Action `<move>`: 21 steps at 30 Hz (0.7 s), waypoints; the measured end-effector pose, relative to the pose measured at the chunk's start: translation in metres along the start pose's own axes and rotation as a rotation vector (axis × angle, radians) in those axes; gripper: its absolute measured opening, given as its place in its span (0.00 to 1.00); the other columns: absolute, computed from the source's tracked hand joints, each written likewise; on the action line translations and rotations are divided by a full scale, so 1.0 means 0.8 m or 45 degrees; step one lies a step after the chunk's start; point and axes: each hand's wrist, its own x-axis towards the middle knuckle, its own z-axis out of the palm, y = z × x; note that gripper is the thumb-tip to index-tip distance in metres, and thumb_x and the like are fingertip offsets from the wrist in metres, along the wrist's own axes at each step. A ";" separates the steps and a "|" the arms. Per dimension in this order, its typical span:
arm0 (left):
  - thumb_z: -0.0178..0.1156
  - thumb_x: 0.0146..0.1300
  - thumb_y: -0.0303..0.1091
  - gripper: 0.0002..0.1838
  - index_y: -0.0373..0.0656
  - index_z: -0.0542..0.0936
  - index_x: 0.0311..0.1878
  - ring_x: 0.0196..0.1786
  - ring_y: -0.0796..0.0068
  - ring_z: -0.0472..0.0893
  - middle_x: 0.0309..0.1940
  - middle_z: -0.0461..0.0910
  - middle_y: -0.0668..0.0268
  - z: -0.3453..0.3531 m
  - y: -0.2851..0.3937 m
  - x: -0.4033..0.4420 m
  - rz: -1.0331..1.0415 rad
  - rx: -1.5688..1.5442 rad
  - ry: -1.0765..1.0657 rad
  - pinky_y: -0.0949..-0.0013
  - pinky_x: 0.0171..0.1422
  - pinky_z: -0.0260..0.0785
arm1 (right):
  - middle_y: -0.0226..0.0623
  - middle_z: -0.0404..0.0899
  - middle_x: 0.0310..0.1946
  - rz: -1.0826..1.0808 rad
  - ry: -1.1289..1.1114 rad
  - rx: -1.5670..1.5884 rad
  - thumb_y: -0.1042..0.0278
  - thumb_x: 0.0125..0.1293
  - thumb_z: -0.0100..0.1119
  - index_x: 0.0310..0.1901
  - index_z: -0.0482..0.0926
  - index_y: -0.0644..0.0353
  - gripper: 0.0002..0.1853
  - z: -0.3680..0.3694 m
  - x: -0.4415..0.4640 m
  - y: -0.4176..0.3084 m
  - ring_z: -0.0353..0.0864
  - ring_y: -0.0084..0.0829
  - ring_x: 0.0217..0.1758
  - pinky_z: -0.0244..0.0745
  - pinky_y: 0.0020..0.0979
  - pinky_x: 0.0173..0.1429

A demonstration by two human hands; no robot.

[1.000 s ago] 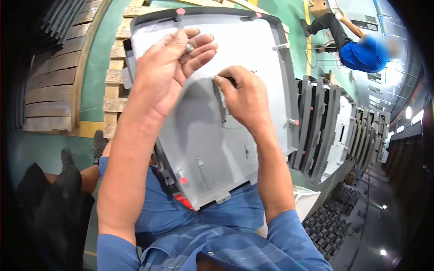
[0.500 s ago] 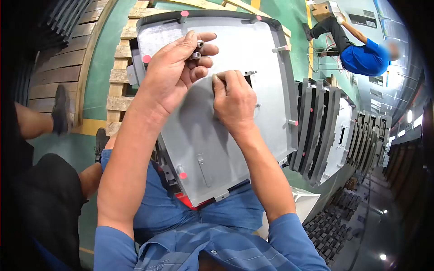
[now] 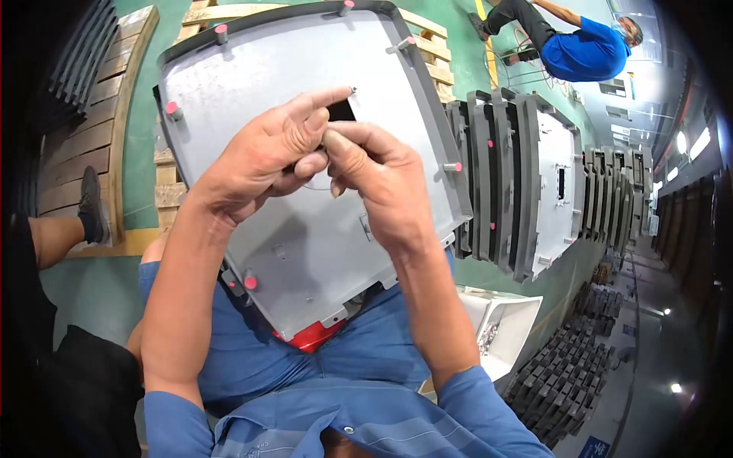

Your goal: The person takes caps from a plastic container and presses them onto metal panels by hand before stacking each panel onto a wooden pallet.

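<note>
Above the grey metal panel [image 3: 336, 229], my two hands meet at the fingertips. My left hand [image 3: 267, 149] is curled with its index finger stretched out; half a second ago small hollow metal nuts showed in it, now hidden behind the fingers. My right hand [image 3: 382, 179] pinches thumb against index finger at the left fingertips. What sits in that pinch is too small to make out. A dark rectangular opening [image 3: 343, 111] and a small stud [image 3: 353, 91] lie just beyond the hands. Pink-capped posts, such as the one at lower left [image 3: 250, 282], stand along the panel's edges.
More panels [image 3: 508, 183] stand in a row to the right. A white bin [image 3: 508, 336] with small metal parts is beside my right forearm. Wooden pallets [image 3: 84, 168] lie to the left and beneath the panel. A co-worker in blue [image 3: 584, 53] sits at upper right.
My right hand has left the panel surface and come up to my left hand. The left fingers have turned, hiding the nuts. The view has shifted, so the panel appears further left.
</note>
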 end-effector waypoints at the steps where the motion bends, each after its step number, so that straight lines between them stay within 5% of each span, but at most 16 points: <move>1: 0.53 0.68 0.51 0.33 0.38 0.62 0.68 0.20 0.92 0.59 0.21 0.66 0.76 0.005 -0.003 0.000 -0.007 -0.002 -0.009 0.86 0.18 0.45 | 0.30 0.79 0.30 0.013 0.044 0.116 0.65 0.64 0.62 0.43 0.81 0.64 0.11 -0.002 -0.006 0.013 0.73 0.17 0.31 0.70 0.20 0.32; 6: 0.46 0.72 0.47 0.26 0.39 0.65 0.65 0.18 0.91 0.59 0.21 0.66 0.76 0.019 -0.005 0.008 -0.193 0.007 0.066 0.87 0.18 0.48 | 0.31 0.79 0.29 -0.053 0.304 0.207 0.65 0.65 0.61 0.38 0.78 0.65 0.10 -0.038 -0.011 0.021 0.76 0.19 0.31 0.72 0.21 0.31; 8: 0.42 0.74 0.43 0.24 0.36 0.65 0.65 0.24 0.89 0.65 0.28 0.70 0.73 0.005 -0.002 0.013 -0.014 -0.066 0.209 0.87 0.24 0.58 | 0.32 0.80 0.28 -0.181 0.482 -0.208 0.66 0.64 0.61 0.37 0.78 0.65 0.10 -0.067 0.002 0.019 0.77 0.20 0.29 0.72 0.22 0.31; 10: 0.45 0.72 0.35 0.22 0.32 0.64 0.64 0.34 0.85 0.73 0.38 0.72 0.69 -0.017 0.002 0.017 0.106 -0.170 0.276 0.85 0.38 0.70 | 0.33 0.80 0.26 -0.151 0.486 -0.435 0.66 0.64 0.61 0.36 0.79 0.65 0.09 -0.084 0.013 0.028 0.77 0.21 0.28 0.72 0.23 0.32; 11: 0.49 0.69 0.31 0.21 0.30 0.65 0.61 0.44 0.77 0.78 0.44 0.74 0.61 -0.038 -0.001 0.019 0.138 -0.219 0.209 0.77 0.54 0.74 | 0.34 0.80 0.25 -0.122 0.494 -0.667 0.67 0.63 0.61 0.36 0.79 0.65 0.09 -0.091 0.016 0.034 0.78 0.21 0.27 0.72 0.25 0.32; 16: 0.48 0.71 0.31 0.20 0.29 0.66 0.60 0.45 0.76 0.80 0.46 0.75 0.59 -0.048 0.001 0.015 0.105 -0.170 0.266 0.78 0.52 0.76 | 0.31 0.80 0.23 -0.061 0.482 -0.902 0.67 0.62 0.62 0.35 0.80 0.65 0.09 -0.091 0.026 0.058 0.74 0.17 0.26 0.70 0.21 0.33; 21: 0.50 0.71 0.40 0.20 0.32 0.69 0.56 0.30 0.86 0.75 0.35 0.76 0.66 -0.036 0.005 0.015 0.076 0.033 0.400 0.84 0.35 0.72 | 0.41 0.80 0.24 -0.330 0.535 -1.122 0.68 0.60 0.62 0.35 0.80 0.63 0.07 -0.084 0.030 0.071 0.79 0.31 0.27 0.73 0.30 0.36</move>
